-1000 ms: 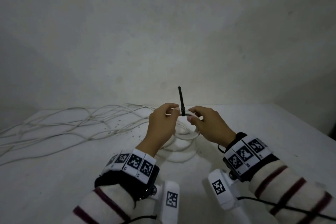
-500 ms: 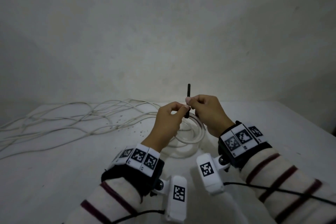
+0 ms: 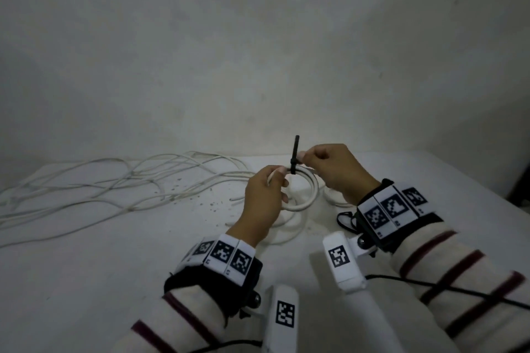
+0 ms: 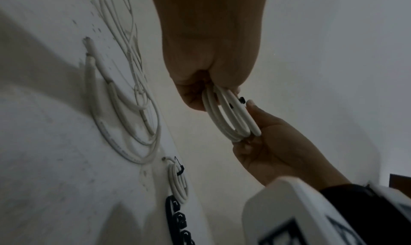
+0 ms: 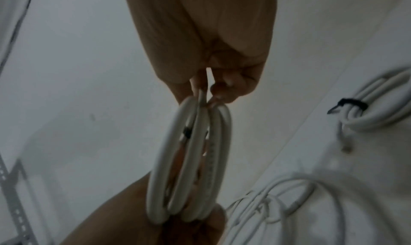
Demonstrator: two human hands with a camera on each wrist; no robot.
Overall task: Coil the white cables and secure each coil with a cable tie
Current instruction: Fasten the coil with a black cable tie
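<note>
Since 0.5 s ago both hands sit a touch lower and more to centre in head view; coil now shows as a fuller ring between them, tie tail still sticking up.

L hand: fingers curled, thumb + forefinger pinching the near-left arc of the white cable coil, held up off the table. From L wrist cam the loops run out of the closed fingers, stacked side by side.

R hand: fingers curled narrow, tips pinching at the black cable tie where it wraps the coil's top; tie tail stands near upright above the loops. I can't tell if the tie is pulled snug. R wrist cam blurred: loops edge-on, small dark bit of tie between them.

Outward: loose white cables sprawl over the table's left + far side, w/ more loose loops lying under the held coil. Already-tied coil w/ black tie lies flat on the table by the R wrist; spare black ties just beside it. Dark specks scattered on tabletop. Striped sleeves, marker bands on both wrists.
</note>
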